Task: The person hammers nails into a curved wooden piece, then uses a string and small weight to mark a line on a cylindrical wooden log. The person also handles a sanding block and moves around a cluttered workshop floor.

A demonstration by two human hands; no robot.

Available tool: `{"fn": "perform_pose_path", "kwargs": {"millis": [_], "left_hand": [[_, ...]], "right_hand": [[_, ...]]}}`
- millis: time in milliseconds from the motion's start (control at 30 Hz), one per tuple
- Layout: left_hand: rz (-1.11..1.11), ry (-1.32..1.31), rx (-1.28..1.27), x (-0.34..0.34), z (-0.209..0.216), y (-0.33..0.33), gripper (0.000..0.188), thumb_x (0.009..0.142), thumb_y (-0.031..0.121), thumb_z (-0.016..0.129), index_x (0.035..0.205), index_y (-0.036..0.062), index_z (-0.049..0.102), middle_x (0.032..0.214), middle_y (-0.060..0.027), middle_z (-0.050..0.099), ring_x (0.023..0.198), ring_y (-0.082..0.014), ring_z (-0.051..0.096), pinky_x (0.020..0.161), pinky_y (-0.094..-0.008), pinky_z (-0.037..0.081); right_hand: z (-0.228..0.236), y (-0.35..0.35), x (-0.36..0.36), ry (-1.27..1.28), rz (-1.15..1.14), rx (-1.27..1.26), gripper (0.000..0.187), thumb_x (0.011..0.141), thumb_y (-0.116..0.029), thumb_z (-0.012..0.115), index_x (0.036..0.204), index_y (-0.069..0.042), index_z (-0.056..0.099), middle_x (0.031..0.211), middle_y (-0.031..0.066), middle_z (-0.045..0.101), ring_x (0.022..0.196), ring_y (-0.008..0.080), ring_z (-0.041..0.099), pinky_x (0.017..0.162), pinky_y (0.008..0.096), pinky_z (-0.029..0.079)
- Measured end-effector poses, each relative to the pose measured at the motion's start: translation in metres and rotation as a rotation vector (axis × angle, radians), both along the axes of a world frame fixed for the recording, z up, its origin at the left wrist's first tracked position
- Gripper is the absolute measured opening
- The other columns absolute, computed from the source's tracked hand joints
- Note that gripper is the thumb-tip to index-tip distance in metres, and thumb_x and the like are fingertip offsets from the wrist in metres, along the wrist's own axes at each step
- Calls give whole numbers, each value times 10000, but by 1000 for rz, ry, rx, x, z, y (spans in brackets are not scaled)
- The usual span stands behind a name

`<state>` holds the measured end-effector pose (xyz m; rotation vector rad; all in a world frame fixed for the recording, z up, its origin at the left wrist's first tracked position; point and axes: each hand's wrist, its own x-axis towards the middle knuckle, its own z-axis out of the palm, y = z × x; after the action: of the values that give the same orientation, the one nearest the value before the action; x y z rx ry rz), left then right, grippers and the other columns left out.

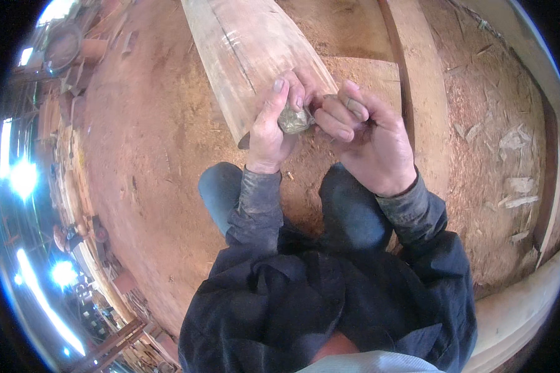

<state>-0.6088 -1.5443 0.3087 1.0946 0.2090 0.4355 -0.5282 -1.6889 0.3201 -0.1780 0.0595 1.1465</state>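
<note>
My left hand (274,121) is closed around a small crinkled, shiny packet (295,120) of greenish-gold colour, the thumb raised along its side. Close beside it, my right hand (370,140) is turned partly palm up with its fingers curled in. Its fingertips are at the packet's right side; whether they pinch something small cannot be made out. Both hands are over the near end of a pale wooden plank (255,53), which has a long dark crack. A dark rounded edge (244,142) shows beside my left wrist, its kind unclear.
My bent knees (358,211) are just below the hands. A long timber beam (426,93) runs along the right, with wood chips (519,186) beyond it. Brown, dusty ground (149,155) lies to the left. Stacked lumber (84,193) lines the far left, and a log (529,298) is at lower right.
</note>
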Motion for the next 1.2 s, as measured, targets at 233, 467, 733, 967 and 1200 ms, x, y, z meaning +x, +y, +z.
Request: {"fn": "perform_pose_path", "kwargs": {"millis": [233, 467, 733, 967, 1200], "left_hand": [[144, 45, 146, 10, 7, -13, 415, 1083, 323, 435, 723, 116, 423, 778, -40, 433, 787, -158, 417, 740, -306, 364], [315, -49, 181, 17, 1, -13, 430, 1106, 293, 422, 734, 78, 450, 767, -48, 474, 707, -155, 498, 645, -313, 439], [388, -55, 152, 23, -2, -17, 451, 1108, 271, 417, 718, 54, 479, 754, -70, 532, 654, -160, 517, 595, -315, 455], [172, -53, 314, 3, 13, -21, 467, 1081, 266, 427, 673, 49, 495, 757, -75, 520, 659, -159, 511, 620, -297, 403], [24, -115, 379, -4, 16, -17, 491, 1090, 275, 431, 666, 41, 511, 758, -66, 500, 693, -156, 510, 625, -303, 391]], "right_hand": [[1, -2, 0, 6, 40, 32, 363, 1063, -228, 501, 735, -139, 375, 680, -11, 344, 690, 146, 386, 680, 292, 353], [6, 0, -9, -219, -63, -46, 406, 1091, -229, 458, 709, -144, 352, 691, -22, 309, 692, 142, 371, 755, 324, 370], [13, 1, -18, -365, -159, -56, 401, 1085, -249, 474, 716, -131, 369, 691, -12, 339, 708, 155, 382, 736, 326, 363], [11, -9, 7, -388, -178, -137, 402, 1084, -282, 474, 716, -163, 368, 663, -53, 279, 633, 103, 330, 716, 283, 354], [2, -9, 10, -347, -142, -82, 407, 1063, -241, 524, 705, -125, 369, 630, -27, 319, 578, 108, 305, 558, 294, 250]]}}
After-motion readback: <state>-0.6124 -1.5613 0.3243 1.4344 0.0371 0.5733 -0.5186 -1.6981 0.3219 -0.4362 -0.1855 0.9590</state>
